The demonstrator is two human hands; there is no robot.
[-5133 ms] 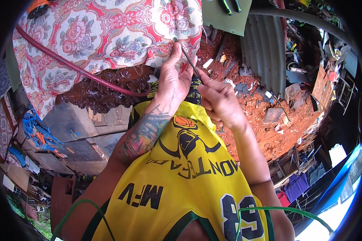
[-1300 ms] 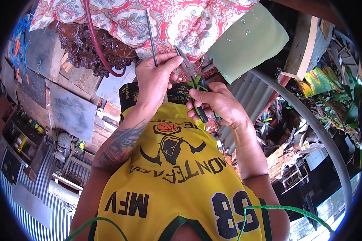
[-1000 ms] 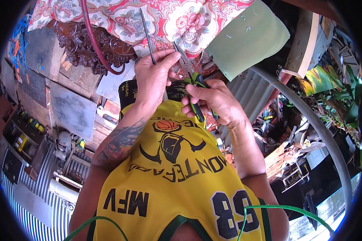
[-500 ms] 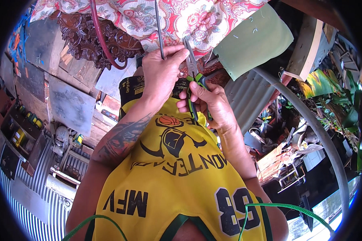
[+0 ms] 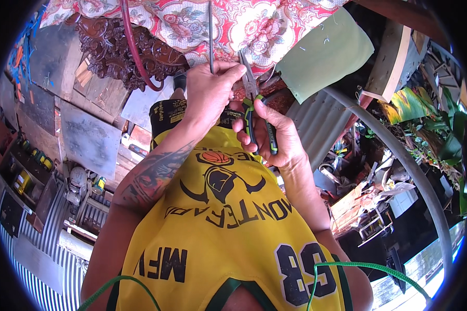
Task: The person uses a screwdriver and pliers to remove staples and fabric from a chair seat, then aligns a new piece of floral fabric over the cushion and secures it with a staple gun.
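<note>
In my right hand (image 5: 275, 132) are long-nose pliers (image 5: 250, 85) with green and black handles, my fingers around the grips. Their jaws point away from me, the tips against the lower edge of a red and cream floral fabric (image 5: 259, 31). Just left of the jaws, my left hand (image 5: 207, 93) is closed, thumb and forefinger pinched at the fabric's edge. A thin dark metal rod (image 5: 210, 39) runs up from between its fingers across the fabric; its lower end is hidden in the hand. What the pliers' tips grip is too small to tell.
Dark carved wood (image 5: 111, 52) and a curved dark-red tube (image 5: 129, 46) lie to the left of the fabric. A green sheet (image 5: 324, 54) hangs at its right. Beyond are a grey curved pipe (image 5: 407, 150), corrugated metal (image 5: 314, 129) and, far left, a tool shelf (image 5: 28, 171).
The pliers' handles and my right hand have shifted slightly to the right, and the handles look a little further apart. The rod in my left hand stands more upright.
</note>
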